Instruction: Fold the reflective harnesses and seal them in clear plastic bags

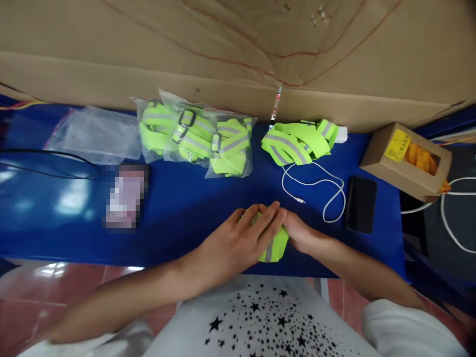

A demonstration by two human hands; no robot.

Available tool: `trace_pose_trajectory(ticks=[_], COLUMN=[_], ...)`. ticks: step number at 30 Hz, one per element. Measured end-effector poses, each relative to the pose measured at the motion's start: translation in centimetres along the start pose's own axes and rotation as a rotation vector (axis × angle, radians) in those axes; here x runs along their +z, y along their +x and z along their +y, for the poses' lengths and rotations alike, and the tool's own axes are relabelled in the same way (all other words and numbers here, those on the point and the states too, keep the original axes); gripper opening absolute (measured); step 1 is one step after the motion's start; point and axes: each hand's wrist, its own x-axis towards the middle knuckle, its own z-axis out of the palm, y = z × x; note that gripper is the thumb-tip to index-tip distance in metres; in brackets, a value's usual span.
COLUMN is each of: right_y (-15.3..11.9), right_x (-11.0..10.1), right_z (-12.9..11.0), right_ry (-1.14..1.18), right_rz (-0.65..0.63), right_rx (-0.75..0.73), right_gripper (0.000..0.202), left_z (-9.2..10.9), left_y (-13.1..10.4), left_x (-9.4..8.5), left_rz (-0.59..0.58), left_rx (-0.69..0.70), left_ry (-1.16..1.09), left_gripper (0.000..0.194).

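Observation:
A folded neon-yellow reflective strap (277, 248) with a grey stripe is held near the blue table's front edge. My left hand (241, 240) lies across the top of it, its fingers close together and pressing on the strap. From the other side my right hand (300, 232) grips the same bundle; most of its fingers are hidden behind the left ones. Beyond my hands, a loose pile of the same reflective straps (297, 141) rests on the table. To its left lie several clear bags (230, 148) with folded straps and black buckles inside.
Empty clear bags (98, 134) lie at the back left, above a phone with a lit, blurred screen (126, 196). On the right are a white cable (323, 182), a dark phone (361, 204) and a cardboard box (407, 161) with orange contents. A cardboard wall (223, 74) borders the back.

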Motion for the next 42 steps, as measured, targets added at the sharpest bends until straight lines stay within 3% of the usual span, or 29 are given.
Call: trace_pose_trajectory(ticks=[5,10,14,16,18,22,24,27,32,36,39,42], right_y=[-1.0,-0.4,-0.9,-1.6,-2.4,-3.2,-3.0,-2.6,-1.9,-1.5,-1.8,-2.3], right_x=[0.7,0.8,1.3,1.4,1.4,1.3,1.3,1.0,0.1,-0.1,0.0,0.5], right_z=[-0.4,-0.4,-0.5,-0.8,-0.9,-0.3,0.1,0.5,1.0,2.5,3.7,4.8], right_ry=[0.167,0.335,0.316,0.237,0.003,-0.536,-0.470,-0.188,-0.082,-0.076,-0.057,-0.150], right_rz=[-0.174,-0.185,-0.196,-0.188,-0.173,0.016,0.001,-0.166,-0.294,-0.262,-0.181,0.069], right_rx=[0.137,0.197,0.130,-0.002,-0.179,-0.501,-0.512,-0.386,-0.289,-0.348,-0.394,-0.507], right_gripper=[0.041,0.039,0.062,0.078,0.085,0.100,0.095,0.094,0.098,0.127,0.124,0.098], left_z=[0.7,0.7,-0.2,-1.1,-1.7,-0.4,1.0,2.4,1.7,1.0,1.3,1.9], left_y=[-1.2,-1.1,-1.4,-1.4,-1.3,-0.9,-0.8,-1.1,-2.2,-2.2,-1.8,-1.9], left_x=[-0.7,0.6,1.4,1.5,1.8,4.2,5.7,6.8,6.0,5.6,5.5,5.4], left_rz=[0.149,0.239,0.303,0.367,0.420,0.524,0.589,0.612,0.511,0.454,0.452,0.542], left_rx=[0.076,0.075,0.075,-0.049,-0.248,-0.553,-0.560,-0.464,-0.225,-0.105,-0.123,-0.221], left_ry=[0.194,0.202,0.093,-0.152,-0.545,-1.460,-1.834,-2.061,-2.017,-1.784,-1.603,-1.507], left_gripper=[0.053,0.041,0.044,0.049,0.053,0.045,0.047,0.047,0.044,0.053,0.054,0.052])
